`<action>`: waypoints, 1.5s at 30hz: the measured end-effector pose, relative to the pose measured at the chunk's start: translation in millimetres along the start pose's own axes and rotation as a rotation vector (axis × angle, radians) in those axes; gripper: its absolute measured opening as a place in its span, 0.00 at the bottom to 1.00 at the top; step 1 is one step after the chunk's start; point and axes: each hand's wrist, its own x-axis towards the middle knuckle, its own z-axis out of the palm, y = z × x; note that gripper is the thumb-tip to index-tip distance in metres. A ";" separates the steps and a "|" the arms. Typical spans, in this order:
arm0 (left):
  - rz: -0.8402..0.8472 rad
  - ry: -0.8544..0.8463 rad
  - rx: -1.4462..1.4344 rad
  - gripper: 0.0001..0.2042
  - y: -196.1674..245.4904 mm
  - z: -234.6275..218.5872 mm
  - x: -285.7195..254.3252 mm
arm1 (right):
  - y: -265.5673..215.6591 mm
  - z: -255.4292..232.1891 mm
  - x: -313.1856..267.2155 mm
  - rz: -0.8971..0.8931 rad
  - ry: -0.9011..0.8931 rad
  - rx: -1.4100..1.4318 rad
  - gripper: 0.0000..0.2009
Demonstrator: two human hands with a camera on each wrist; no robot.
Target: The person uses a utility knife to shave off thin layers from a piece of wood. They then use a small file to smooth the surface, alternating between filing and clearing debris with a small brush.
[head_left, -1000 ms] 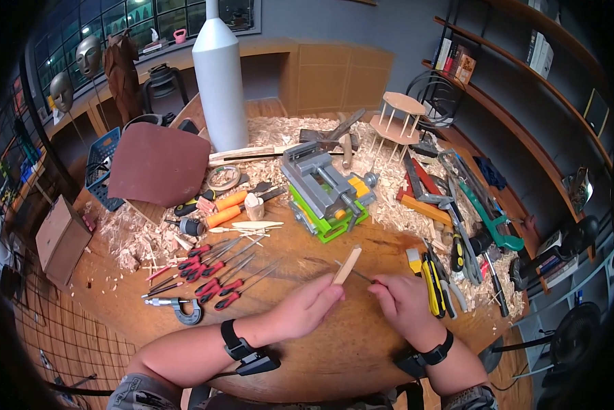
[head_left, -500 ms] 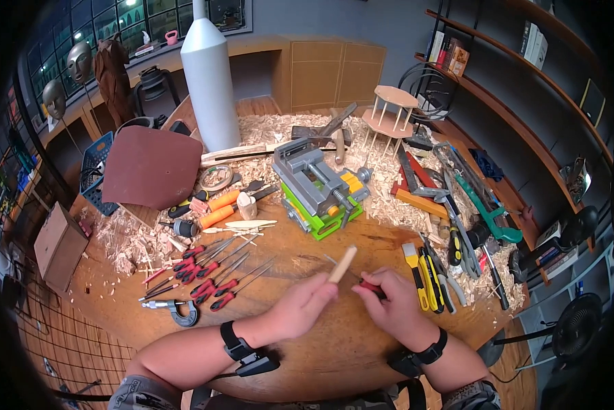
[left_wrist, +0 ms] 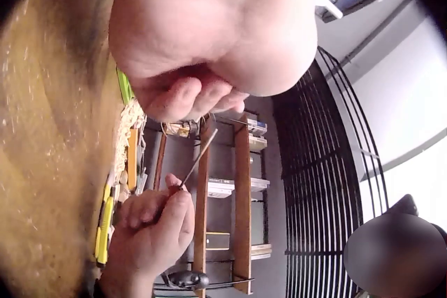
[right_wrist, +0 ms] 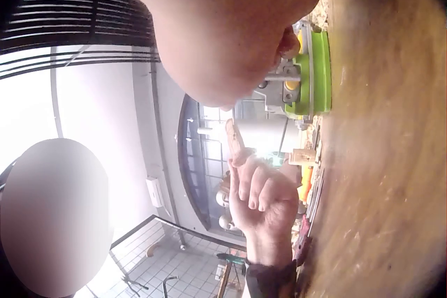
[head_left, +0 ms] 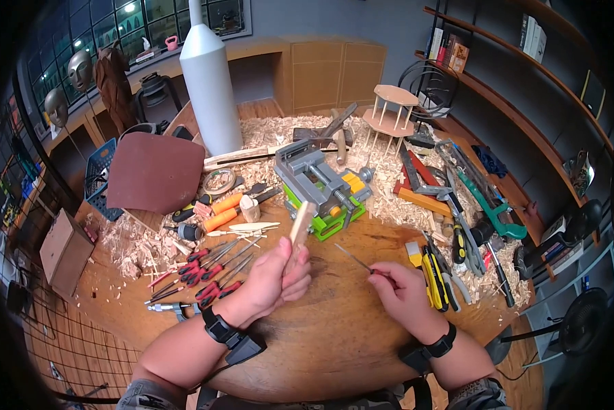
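Note:
My left hand (head_left: 274, 279) grips a light strip of wood (head_left: 301, 224), which points up and away, its far end overlapping the vise in the head view. The same wooden strip (right_wrist: 234, 137) rises from the curled fingers in the right wrist view. To the right, my right hand (head_left: 404, 294) holds a thin needle file (head_left: 353, 257) by its handle, mostly hidden in the fingers. Its slim metal shaft (left_wrist: 199, 158) shows past the fingertips in the left wrist view. Strip and file are apart. Several red-handled files (head_left: 208, 273) lie left of my left hand.
A grey and green vise (head_left: 321, 184) stands beyond my hands. Yellow cutters (head_left: 433, 277) and pliers lie at right, near a green-handled saw (head_left: 488, 205). A micrometer (head_left: 180, 309) lies at left. Wood shavings (head_left: 273, 130) cover the back of the table.
My left hand has lifted the wooden strip up and to the left, away from the file. The right hand has shifted slightly to the right, and more of the file's shaft shows.

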 end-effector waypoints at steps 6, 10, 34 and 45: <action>-0.196 -0.165 -0.183 0.24 -11.2 2.2 -1.7 | -9.6 -3.3 -3.0 -0.129 0.024 -0.020 0.10; -0.233 -0.225 -0.152 0.25 -13.0 6.0 -3.1 | -7.0 -1.5 -3.3 -0.136 0.018 -0.020 0.10; 0.227 -0.210 1.149 0.14 -2.7 7.9 -7.2 | -2.6 2.2 -3.0 -0.103 -0.180 0.081 0.08; 0.253 -0.253 1.145 0.13 -4.1 5.6 -6.1 | 1.6 13.0 -1.1 -0.314 -0.106 0.030 0.11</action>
